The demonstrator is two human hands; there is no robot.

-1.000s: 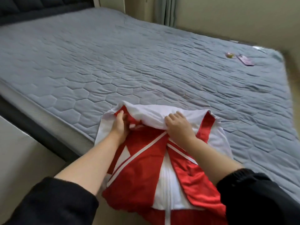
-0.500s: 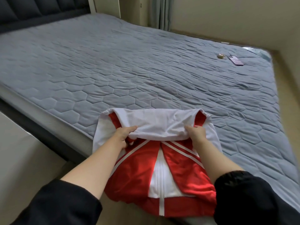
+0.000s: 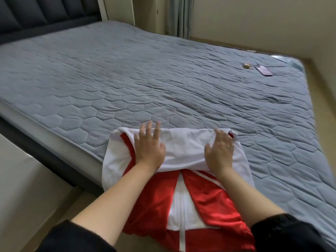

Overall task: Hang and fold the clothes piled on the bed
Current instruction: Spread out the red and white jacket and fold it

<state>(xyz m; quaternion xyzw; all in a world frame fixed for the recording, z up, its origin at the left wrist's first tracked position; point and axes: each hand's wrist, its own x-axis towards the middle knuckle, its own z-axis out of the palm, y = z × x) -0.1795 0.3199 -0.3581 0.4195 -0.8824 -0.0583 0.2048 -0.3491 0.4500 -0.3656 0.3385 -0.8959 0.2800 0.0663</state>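
Pressing flat, both hands (image 3: 150, 148) (image 3: 219, 151) apart with fingers spread, on red-and-white garment (image 3: 185, 153), grey bed (image 3: 163, 79).

Bedroom's pretty plain. A big bed (image 3: 163, 79) fills most of the frame, and its grey-blue quilted top is stitched in hexagons and a bit wrinkly toward the right. There's a dark padded headboard (image 3: 36, 13) in the upper left, and the dark bed frame (image 3: 36, 150) runs along the left side. Top centre there's a grey-blue curtain (image 3: 179, 15) hanging next to a white door or cabinet frame (image 3: 116, 10), can't tell which. Cream wall (image 3: 254, 20) across the upper right, tan floor (image 3: 327, 142) down the right edge. The light is soft and even.
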